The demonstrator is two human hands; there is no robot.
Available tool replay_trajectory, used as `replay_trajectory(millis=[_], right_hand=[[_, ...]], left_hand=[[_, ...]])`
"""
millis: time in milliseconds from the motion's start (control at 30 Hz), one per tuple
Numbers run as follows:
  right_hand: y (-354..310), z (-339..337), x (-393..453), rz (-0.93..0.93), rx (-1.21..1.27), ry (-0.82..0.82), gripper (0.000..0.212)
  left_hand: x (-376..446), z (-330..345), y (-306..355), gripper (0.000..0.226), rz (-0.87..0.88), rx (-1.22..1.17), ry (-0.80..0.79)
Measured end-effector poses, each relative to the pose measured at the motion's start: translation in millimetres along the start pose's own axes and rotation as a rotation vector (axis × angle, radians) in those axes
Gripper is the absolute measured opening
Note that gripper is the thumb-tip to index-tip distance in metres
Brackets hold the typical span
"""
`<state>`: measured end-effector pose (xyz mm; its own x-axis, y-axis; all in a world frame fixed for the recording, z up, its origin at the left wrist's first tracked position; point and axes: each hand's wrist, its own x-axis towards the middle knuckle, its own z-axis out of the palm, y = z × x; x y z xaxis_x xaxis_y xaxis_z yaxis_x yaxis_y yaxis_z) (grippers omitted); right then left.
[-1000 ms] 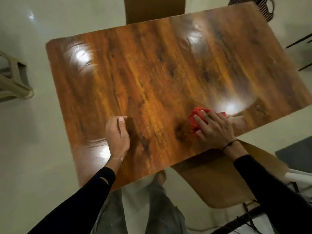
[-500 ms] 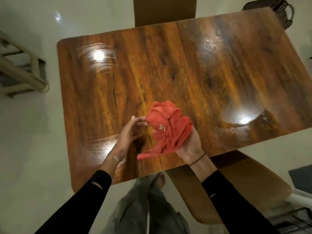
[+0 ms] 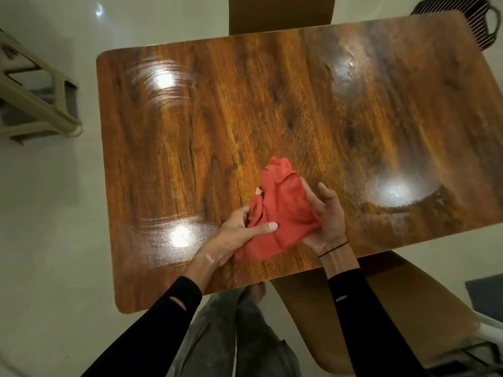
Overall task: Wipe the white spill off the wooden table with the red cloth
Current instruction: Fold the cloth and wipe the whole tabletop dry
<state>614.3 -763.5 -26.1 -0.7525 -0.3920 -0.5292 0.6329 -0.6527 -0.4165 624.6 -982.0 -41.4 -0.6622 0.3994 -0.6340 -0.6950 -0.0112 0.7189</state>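
The red cloth (image 3: 283,210) is bunched up and lifted just above the near edge of the glossy wooden table (image 3: 245,110). My right hand (image 3: 325,216) cups it from the right and underneath. My left hand (image 3: 239,232) pinches its left lower side, thumb lying across the fabric. A faint whitish smear (image 3: 392,216) with hazy streaks lies on the table to the right of my hands, beside a bright lamp reflection (image 3: 394,190).
A brown chair seat (image 3: 381,308) sits under the near right table edge. Another brown chair back (image 3: 280,14) stands at the far side. A beige frame (image 3: 40,104) stands on the left floor, a black wire basket (image 3: 462,20) at far right. My legs (image 3: 239,344) are below.
A second ago my right hand pressed the cloth on the table at right while my left lay flat. The cloth has since come up off the table and both hands hold it.
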Motion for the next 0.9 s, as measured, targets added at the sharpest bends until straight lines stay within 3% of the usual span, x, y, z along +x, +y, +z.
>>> replay_trajectory(millis=[100, 200, 267, 333, 467, 567, 667, 767, 833, 900], right_hand=[[-4.7, -11.9, 11.0, 0.027, -0.453, 0.097, 0.045], [0.4, -22.3, 19.9, 0.087, -0.946, 0.367, 0.06], [0.9, -24.5, 22.5, 0.044, -1.292, 0.53, 0.055], [-2.6, -31.7, 19.2, -0.001, -1.455, 0.632, 0.043], [-4.0, -31.1, 4.8, 0.02, -1.455, 0.709, 0.029], [-1.6, -29.6, -1.8, 0.093, -1.864, 0.804, 0.056], [-11.0, -29.9, 6.9, -0.183, -2.029, 0.679, 0.053], [-26.6, -31.5, 29.3, -0.208, -2.288, 0.41, 0.041], [-37.2, -33.0, 41.5, -0.202, -2.286, 0.332, 0.035], [-47.6, -35.1, 48.6, -0.216, -2.121, 0.326, 0.023]], left_hand=[[9.1, 11.3, -10.0, 0.07, -0.011, 0.11, 0.191], [17.7, 15.5, -23.1, 0.039, -0.026, 0.055, 0.332], [19.9, 12.7, -29.4, 0.02, -0.004, 0.158, 0.395], [19.1, 7.8, -33.7, 0.02, 0.014, 0.228, 0.524], [19.4, -1.7, -32.8, 0.011, 0.002, 0.192, 0.8], [16.9, -6.5, -26.9, 0.032, 0.026, 0.321, 0.936], [18.7, -10.2, -22.0, 0.046, 0.101, 0.426, 0.936], [22.7, -8.5, -18.2, 0.048, 0.112, 0.586, 0.869], [24.6, -6.5, -14.0, 0.052, 0.094, 0.695, 0.838], [27.2, -7.8, -9.2, 0.051, 0.062, 0.762, 0.813]])
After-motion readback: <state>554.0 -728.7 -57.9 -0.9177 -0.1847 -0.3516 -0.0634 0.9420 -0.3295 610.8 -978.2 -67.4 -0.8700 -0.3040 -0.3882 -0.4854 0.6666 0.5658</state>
